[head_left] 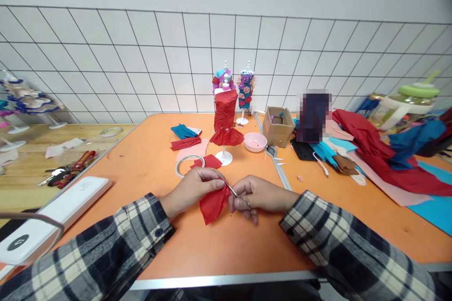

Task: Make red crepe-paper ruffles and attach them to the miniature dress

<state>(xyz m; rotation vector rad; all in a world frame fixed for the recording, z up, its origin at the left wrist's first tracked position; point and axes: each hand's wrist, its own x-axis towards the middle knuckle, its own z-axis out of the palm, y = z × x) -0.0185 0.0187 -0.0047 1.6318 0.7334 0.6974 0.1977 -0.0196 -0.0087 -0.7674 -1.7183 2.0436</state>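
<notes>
Between the fingers of my left hand (197,186) is a piece of red crepe paper (213,204), which hangs down toward the orange table. My right hand (259,193) is closed round the finger loops of small metal scissors (233,192). Their blades point up and left and meet the top edge of the red paper by my left fingertips. Just beyond my hands stands a miniature dress form (225,115) in a red paper dress with a flared hem, on a white round base. A roll of tape (177,164) lies beside my left hand, next to a red paper scrap (208,162).
Behind the red dress stand two decorated dress forms, one with paper flowers (246,89). A pink bowl (255,142) and cardboard box (278,127) are to their right. Coloured paper sheets (374,146) and a jug (402,106) crowd the far right. A white power bank (63,211) lies left.
</notes>
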